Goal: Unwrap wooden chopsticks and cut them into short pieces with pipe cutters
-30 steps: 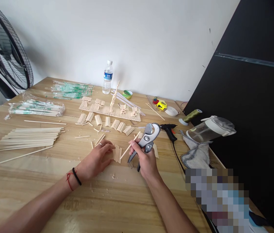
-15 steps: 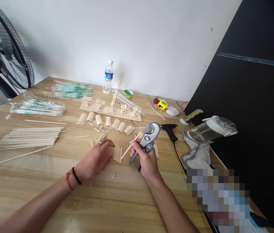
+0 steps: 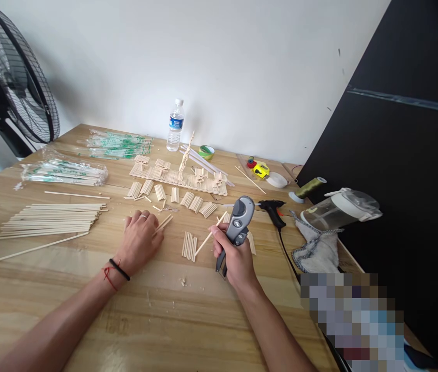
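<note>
My right hand (image 3: 240, 261) is closed around a grey ratchet pipe cutter (image 3: 238, 222) with black handles. A thin wooden stick (image 3: 211, 234) is pinched in its fingers too, slanting down to the left. The lower end of that stick meets a small row of short sticks (image 3: 189, 245) lying side by side on the table. My left hand (image 3: 140, 238) rests on the tabletop farther left, fingers curled downward and fingertips hidden. Beside its thumb lie a few loose stick pieces (image 3: 165, 223); whether the fingers grip anything is hidden.
Long wooden sticks (image 3: 50, 219) lie at left, near bagged sticks (image 3: 65, 172). Behind several small stick panels (image 3: 175, 195) stands a stick-built model (image 3: 164, 178). A water bottle (image 3: 175, 126), glue gun (image 3: 273, 213), thread spool (image 3: 307, 189), clear jug (image 3: 335, 209) and fan (image 3: 20, 72) surround the workspace.
My left hand has moved left, away from the row of short sticks, and its fingers have curled down. My right hand still holds the cutter and stick, with the cutter turned slightly more upright.
</note>
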Motion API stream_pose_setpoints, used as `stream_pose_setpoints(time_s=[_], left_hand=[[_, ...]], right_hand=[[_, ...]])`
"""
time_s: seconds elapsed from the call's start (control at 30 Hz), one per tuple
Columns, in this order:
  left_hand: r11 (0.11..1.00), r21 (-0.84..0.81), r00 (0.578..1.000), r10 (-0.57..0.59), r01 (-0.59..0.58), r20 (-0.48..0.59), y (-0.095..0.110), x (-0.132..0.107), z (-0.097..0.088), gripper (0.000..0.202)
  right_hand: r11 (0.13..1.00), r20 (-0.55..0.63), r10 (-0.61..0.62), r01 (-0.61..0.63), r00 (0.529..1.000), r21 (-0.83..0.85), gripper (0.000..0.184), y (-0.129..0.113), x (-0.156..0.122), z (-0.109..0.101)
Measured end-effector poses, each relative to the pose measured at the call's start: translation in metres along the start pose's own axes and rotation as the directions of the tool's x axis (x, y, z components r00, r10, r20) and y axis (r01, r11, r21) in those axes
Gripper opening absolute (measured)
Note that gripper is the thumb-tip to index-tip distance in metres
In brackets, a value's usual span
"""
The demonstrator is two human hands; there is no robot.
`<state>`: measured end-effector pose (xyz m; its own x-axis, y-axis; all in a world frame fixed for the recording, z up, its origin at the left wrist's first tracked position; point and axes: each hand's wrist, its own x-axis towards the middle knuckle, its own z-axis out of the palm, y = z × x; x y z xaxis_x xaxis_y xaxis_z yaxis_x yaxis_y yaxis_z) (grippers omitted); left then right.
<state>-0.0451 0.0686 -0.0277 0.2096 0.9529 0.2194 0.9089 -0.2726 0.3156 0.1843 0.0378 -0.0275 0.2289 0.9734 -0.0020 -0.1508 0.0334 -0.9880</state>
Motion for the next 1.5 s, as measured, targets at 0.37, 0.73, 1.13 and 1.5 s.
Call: stream_pose_setpoints(time_s=[0.37,0.73,1.13,1.5], left_hand=[[0.532,-0.825,0.962,0.071,0.189,0.265,0.028,-0.015,-0.009,0.028],[0.366,-0.841,0.834,0.237,0.398,0.498,0.046,-0.03,-0.01,0.034],[0.294,-0.871,0.837,0.277,0.394,0.472,0.047,-0.027,-0.021,0.028],[0.297,-0.857,0.838,0.234,0.421,0.493,0.048,-0.026,-0.023,0.02]], right_hand=[[0.999,-0.054,0.004,-0.002,0.999,0.05,0.034,-0.005,0.0,0.002],[0.949,-0.027,0.165,-0.151,0.986,0.277,0.036,-0.013,0.0,0.002],[0.988,0.005,-0.009,0.008,1.0,0.156,0.033,-0.007,-0.003,0.004],[0.994,0.09,-0.067,0.058,0.994,0.095,0.026,-0.013,-0.006,0.006]])
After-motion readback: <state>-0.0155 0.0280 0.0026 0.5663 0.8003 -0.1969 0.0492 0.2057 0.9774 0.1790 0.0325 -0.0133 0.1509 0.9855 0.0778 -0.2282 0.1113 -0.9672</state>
